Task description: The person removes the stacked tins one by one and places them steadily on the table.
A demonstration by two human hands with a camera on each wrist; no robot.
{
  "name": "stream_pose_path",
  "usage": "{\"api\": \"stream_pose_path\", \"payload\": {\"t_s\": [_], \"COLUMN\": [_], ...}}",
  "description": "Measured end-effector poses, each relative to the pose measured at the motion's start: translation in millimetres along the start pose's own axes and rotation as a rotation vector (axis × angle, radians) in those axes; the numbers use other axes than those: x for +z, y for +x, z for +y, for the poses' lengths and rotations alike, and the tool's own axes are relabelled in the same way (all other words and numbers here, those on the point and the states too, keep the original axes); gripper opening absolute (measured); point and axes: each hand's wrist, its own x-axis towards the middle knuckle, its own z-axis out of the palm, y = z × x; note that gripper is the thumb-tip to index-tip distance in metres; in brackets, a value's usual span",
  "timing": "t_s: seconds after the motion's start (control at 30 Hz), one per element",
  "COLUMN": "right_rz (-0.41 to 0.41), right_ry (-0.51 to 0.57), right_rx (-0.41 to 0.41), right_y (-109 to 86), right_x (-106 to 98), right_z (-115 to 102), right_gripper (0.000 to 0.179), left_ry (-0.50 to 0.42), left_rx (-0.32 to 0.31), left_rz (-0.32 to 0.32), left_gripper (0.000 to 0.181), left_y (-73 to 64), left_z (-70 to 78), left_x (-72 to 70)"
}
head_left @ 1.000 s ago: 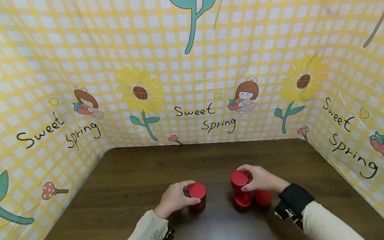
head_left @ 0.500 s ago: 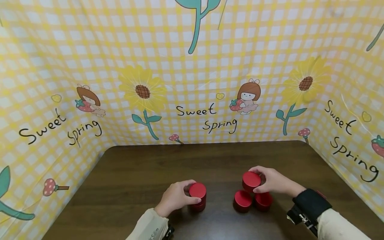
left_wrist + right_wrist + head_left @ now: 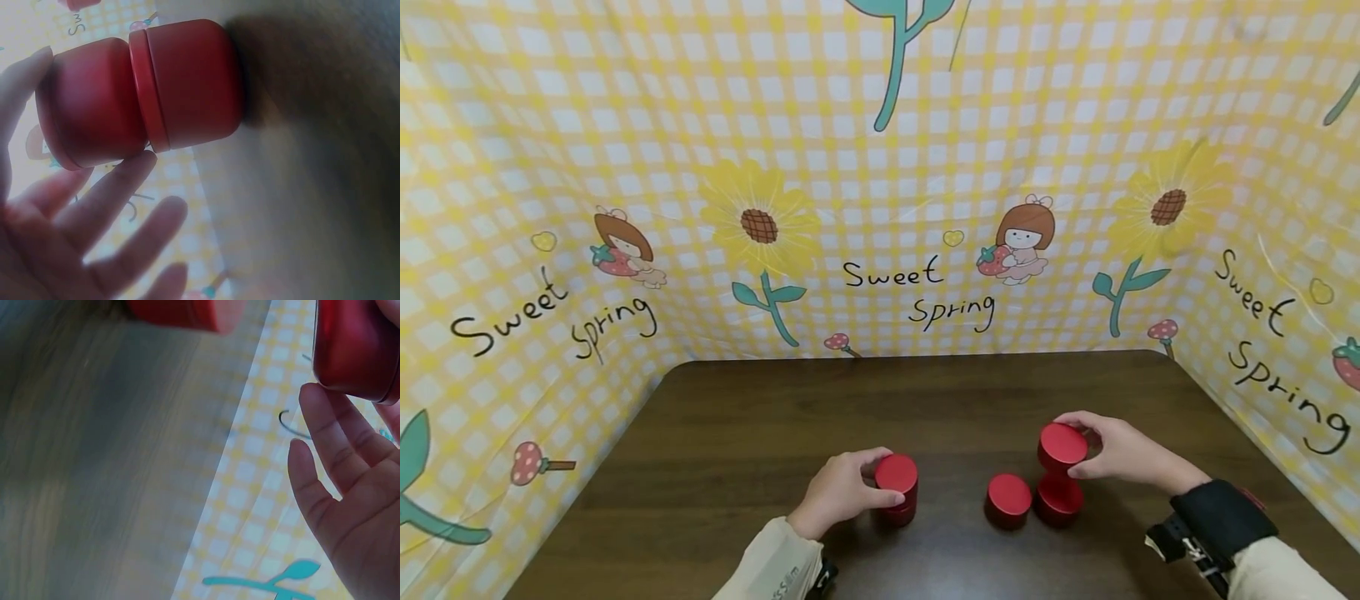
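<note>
My left hand (image 3: 838, 493) pinches the upper red round tin (image 3: 897, 473) of a two-high stack between thumb and fingers. Under it stands the lower red tin (image 3: 194, 84), touching it in the left wrist view. Farther right, my right hand (image 3: 1123, 452) grips another red tin (image 3: 1063, 446) by its sides. That tin hangs above a red tin standing on the table (image 3: 1059, 502), with a gap between them in the right wrist view. Just left of that one stands one more red tin (image 3: 1008, 502), untouched by either hand.
The dark wooden table (image 3: 820, 400) has rounded far corners. A yellow checked cloth (image 3: 880, 200) with printed flowers and words rises behind it and along both sides. Table surface lies between the left stack and the right-hand tins.
My right hand has carried its tin rightward, from over the nearer-to-middle tin to over the rightmost one. My left hand keeps its hold on the stack with little movement.
</note>
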Motion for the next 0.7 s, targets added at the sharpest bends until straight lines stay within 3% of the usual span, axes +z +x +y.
{"api": "stream_pose_path", "payload": {"t_s": [0.7], "right_rz": [0.096], "right_ry": [-0.079], "right_rx": [0.04], "right_y": [-37.9], "right_x": [-27.8], "right_z": [19.0], "right_gripper": [0.06], "left_ry": [-0.01], "left_rx": [-0.006], "left_rz": [-0.016], "left_gripper": [0.063], "left_y": [-0.1], "left_z": [-1.4], "left_x": [-0.2]}}
